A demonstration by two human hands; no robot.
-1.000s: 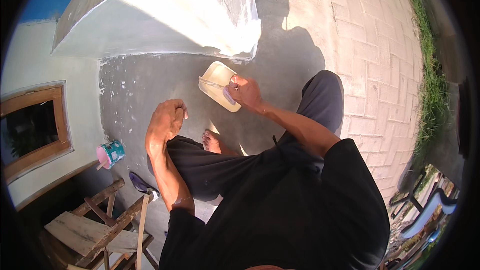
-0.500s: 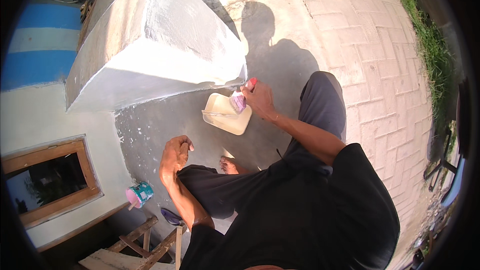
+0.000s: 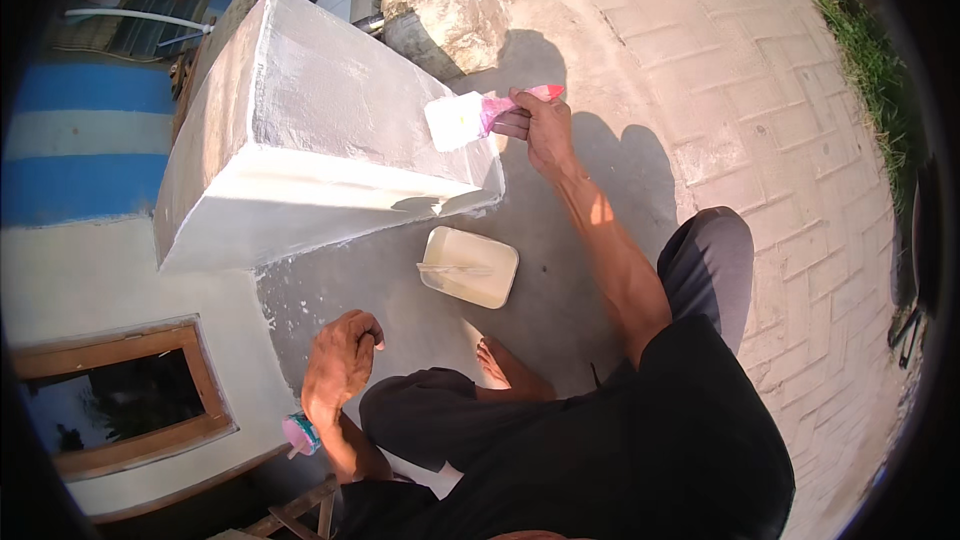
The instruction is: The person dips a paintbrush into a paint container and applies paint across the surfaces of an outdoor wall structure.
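My right hand (image 3: 548, 130) is closed around the pink handle of a wide paintbrush (image 3: 455, 122), whose bristles are loaded with white paint. The brush reaches left, over the near end of a tapered concrete pillar (image 3: 330, 90) with a grey upper face and a whiter side. I cannot tell whether the bristles touch it. Below the pillar, a cream plastic tub (image 3: 513, 262) rests on the grey floor, a pale flat strip across it. Loosely curled above my bent leg, my left hand (image 3: 343, 360) shows nothing in its fingers.
A small teal and pink can (image 3: 300, 434) stands behind my left forearm. Wooden pieces (image 3: 290, 520) lie at the lower left, near a wood-framed window (image 3: 120, 395). A large rock (image 3: 447, 25) sits beyond the pillar. Brick paving (image 3: 760, 190) runs along the right.
My right hand has lifted the brush from the tub, up and away toward the pillar's end. The view has shifted. My left hand stays curled in much the same place.
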